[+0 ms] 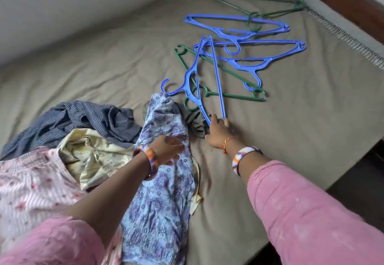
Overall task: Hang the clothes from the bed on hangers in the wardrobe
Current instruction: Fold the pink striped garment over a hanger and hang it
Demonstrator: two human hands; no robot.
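A light blue floral garment [164,181] lies lengthwise on the bed in front of me. My left hand [168,149] rests on it with the fingers spread. My right hand [217,132] pinches the end of a blue plastic hanger [194,81] whose hook points left, just beyond the garment's top. Two more blue hangers [239,34] and several green hangers [228,73] lie scattered further up the bed. A striped navy shirt [83,123], a pale yellow garment [93,160] and a pink patterned garment [31,181] are heaped at the left.
The bed carries a grey-brown cover [291,129] with a fringed edge [353,42] at the far right beside a dark wooden frame [342,0]. The bed's near edge drops to a dark floor [363,192] at right. A small dark cloth [197,123] lies by my right hand.
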